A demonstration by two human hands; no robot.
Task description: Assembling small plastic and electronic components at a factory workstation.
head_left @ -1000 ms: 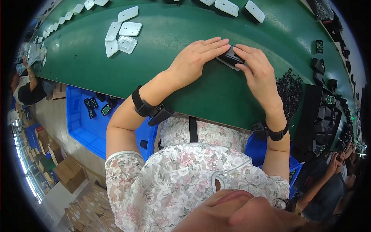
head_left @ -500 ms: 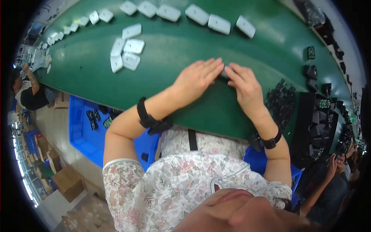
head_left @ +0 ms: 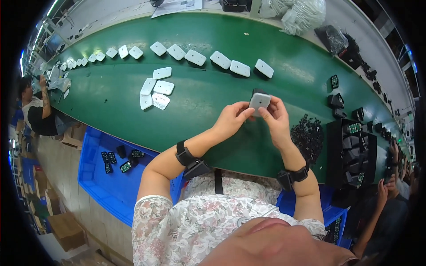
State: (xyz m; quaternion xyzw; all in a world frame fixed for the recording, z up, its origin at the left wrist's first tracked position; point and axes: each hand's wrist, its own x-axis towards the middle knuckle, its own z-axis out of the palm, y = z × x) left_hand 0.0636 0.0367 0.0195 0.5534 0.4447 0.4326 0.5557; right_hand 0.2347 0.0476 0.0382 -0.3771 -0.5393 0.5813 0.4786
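A small rounded box with a pale grey-white face with a small dark dot, and a black body behind it (head_left: 259,103), is held up over the green table (head_left: 208,133). My left hand (head_left: 234,116) grips its left lower edge between thumb and fingers. On the other side my right hand (head_left: 276,119) has its thumb on the face and its fingers behind. Several white rounded covers (head_left: 163,88) lie in a cluster left of my hands. More white covers (head_left: 195,57) run in a curved row farther back. Right of my right forearm is a heap of tiny black parts (head_left: 306,138).
A black tray (head_left: 337,150) holding black housings and green circuit boards stands at the right. Below the table's left edge is a blue bin (head_left: 100,166) with several boards in it. Plastic bags (head_left: 304,15) lie at the back. Another person (head_left: 37,111) works far left; others' hands show at far right.
My hands have turned from lying flat over a mostly hidden dark thing on the table to holding the box up, its pale face showing. The view has tilted, showing more of the table's far side.
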